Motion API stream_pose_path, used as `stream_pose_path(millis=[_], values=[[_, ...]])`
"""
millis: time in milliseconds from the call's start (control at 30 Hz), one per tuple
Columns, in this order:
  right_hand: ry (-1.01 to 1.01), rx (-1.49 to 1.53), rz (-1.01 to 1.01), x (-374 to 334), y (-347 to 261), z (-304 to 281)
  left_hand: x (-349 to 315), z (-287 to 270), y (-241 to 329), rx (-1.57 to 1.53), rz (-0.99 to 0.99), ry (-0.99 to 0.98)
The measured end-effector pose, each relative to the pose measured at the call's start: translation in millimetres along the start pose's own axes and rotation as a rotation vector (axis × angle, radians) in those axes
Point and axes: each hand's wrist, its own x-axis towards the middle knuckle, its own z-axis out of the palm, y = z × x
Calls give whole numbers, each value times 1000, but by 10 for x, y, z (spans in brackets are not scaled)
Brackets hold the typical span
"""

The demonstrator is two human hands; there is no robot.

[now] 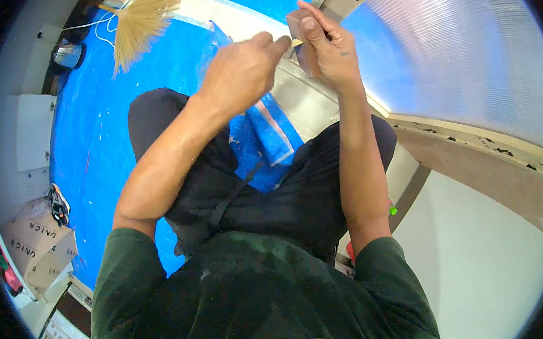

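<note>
My right hand [335, 53] grips a flat, thin brown-grey piece [306, 57] with the thumb across its face, in front of my knees. Close by on its left is my left hand [243, 72], its fingers curled and pinched together. A small yellow tip [297, 43] shows between the left fingertips and the flat piece; the rest of that thing is hidden in the hand. Lower down, between my legs, lies a blue pack with a pale stripe [277, 133].
Blue sheeting [83, 156] covers the floor. A straw broom [140, 25] and white cord [108, 29] lie at the far left. A translucent ribbed panel [455, 56] with a wooden edge [475, 134] stands at right. Cardboard boxes [39, 244] sit at lower left.
</note>
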Motion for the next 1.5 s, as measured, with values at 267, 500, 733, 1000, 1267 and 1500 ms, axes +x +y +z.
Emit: stream_pose_path(millis=[267, 500, 733, 1000, 1267, 1500], values=[[190, 576, 317, 17, 28, 22, 57, -50, -508, -644, -236, 347], [226, 698, 369, -3, -137, 305, 55, 417, -237, -1035, -514, 100], [139, 1053, 282, 49, -386, 179, 138, 306, -429, -1724, -373, -13], [331, 70, -276, -22, -477, 300, 250, 265, -477, -2030, -339, -59], [494, -293, -168, -74, -430, 287, 202, 367, -378, -1714, -215, -29], [391, 106, 0, -32, -364, 254, 133, 447, -527, -1803, -278, 64]])
